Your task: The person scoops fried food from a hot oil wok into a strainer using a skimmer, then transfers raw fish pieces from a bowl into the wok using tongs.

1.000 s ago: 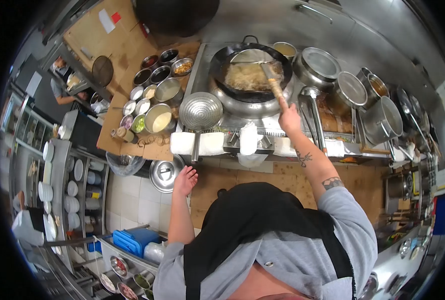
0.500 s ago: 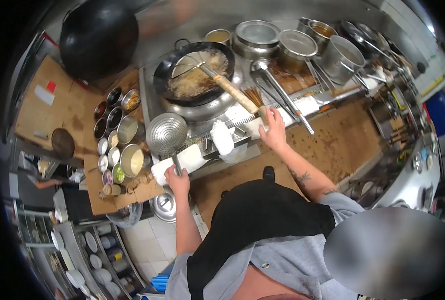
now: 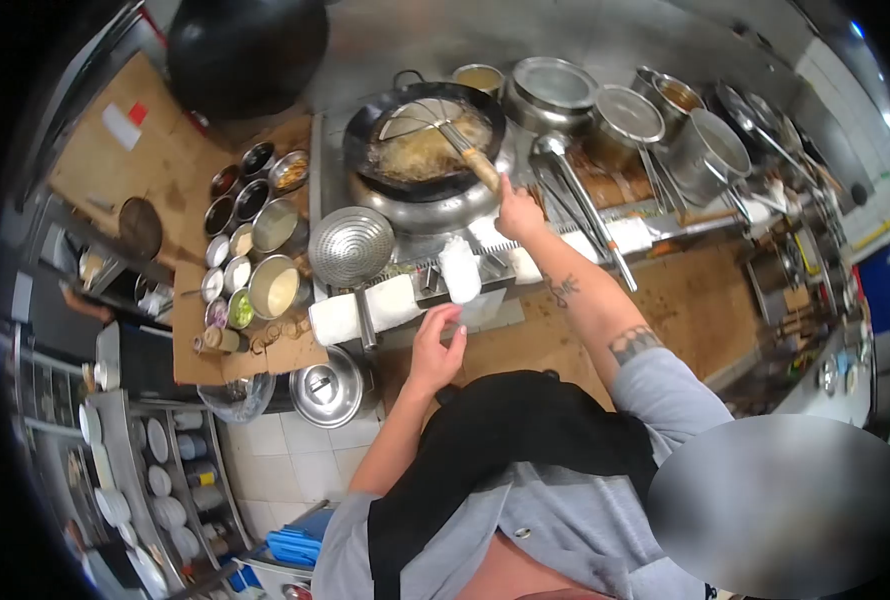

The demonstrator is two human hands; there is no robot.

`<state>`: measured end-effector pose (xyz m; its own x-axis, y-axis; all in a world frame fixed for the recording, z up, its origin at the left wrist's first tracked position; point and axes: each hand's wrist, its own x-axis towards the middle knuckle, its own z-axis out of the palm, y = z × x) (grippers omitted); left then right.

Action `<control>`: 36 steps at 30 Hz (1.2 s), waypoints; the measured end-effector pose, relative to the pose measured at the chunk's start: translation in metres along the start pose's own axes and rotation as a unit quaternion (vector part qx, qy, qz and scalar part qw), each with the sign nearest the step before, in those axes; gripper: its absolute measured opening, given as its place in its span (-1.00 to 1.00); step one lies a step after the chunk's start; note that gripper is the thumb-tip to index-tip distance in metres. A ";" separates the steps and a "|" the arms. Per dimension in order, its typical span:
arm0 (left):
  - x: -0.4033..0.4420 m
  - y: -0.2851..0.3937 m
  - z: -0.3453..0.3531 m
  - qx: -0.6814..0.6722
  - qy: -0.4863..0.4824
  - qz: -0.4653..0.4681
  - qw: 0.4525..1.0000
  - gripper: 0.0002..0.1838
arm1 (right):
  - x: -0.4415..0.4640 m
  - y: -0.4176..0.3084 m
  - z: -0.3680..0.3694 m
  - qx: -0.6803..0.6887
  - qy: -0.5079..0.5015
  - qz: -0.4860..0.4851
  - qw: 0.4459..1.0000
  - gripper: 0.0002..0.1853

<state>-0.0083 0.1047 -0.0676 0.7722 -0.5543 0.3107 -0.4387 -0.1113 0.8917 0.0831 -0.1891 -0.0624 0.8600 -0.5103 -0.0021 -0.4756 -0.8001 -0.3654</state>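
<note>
My right hand is closed on the wooden handle of a wire strainer. The strainer's round head lies in the black wok, over bubbling oil. My left hand is empty, with its fingers apart, just below a bunched white cloth. To its left, a perforated skimmer lies at the stove's edge, its metal handle reaching across a folded white towel. Neither the skimmer nor the cloth is in my left hand.
Small metal bowls of ingredients stand on cardboard at the left. Pots line the back right of the stove, near a long-handled ladle. A lidded pot sits low at the left, and plate shelves stand beyond.
My left hand has let go of the skimmer's handle and moved right. My right hand has moved from beside the strainer's handle end to gripping it. The whole view has shifted.
</note>
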 end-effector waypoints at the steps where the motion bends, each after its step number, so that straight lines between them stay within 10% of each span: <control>1: -0.009 0.001 -0.001 -0.015 0.021 -0.029 0.999 -0.73 | 0.022 0.013 0.013 0.034 -0.026 0.003 0.999 -0.14; 9: -0.074 0.025 -0.002 -0.125 0.176 -0.159 0.963 -0.76 | 0.034 0.043 -0.053 0.165 0.087 -0.124 0.975 -0.31; 14: -0.075 0.032 0.018 -0.145 0.182 -0.114 0.966 -0.76 | -0.019 0.038 -0.163 0.000 0.022 -0.105 0.994 -0.27; 36: -0.090 0.037 0.024 -0.161 0.156 -0.139 0.965 -0.73 | 0.018 0.024 -0.079 0.145 0.027 0.011 0.989 -0.31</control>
<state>-0.1051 0.1307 -0.0699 0.9621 -0.2597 0.0830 -0.0671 0.0695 0.9953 0.0723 -0.2420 0.0022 0.8353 -0.5487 0.0337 -0.4140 -0.6682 -0.6182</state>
